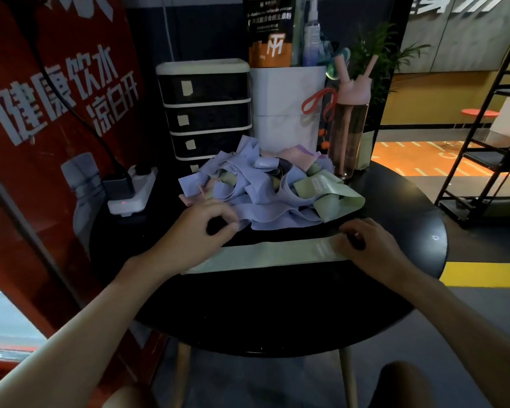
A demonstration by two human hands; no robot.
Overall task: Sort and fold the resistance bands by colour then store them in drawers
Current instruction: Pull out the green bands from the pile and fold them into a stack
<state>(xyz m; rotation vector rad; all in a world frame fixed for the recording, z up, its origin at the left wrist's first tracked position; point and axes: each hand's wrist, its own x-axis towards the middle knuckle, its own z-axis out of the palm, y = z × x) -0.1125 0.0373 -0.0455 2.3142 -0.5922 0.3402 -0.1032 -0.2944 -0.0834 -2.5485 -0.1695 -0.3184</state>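
Across the black table (277, 304) a green band (271, 254) lay crosswise, right hand (371, 248) pinching its end; left hand (200, 228) curled, hold unclear.

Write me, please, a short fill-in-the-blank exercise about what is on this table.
1. The right hand holds one end of a flat band coloured pale ____.
2. The drawer unit stands to the ____ of the white container.
3. The pink bottle stands on a round table coloured ____.
Missing words: green; left; black.
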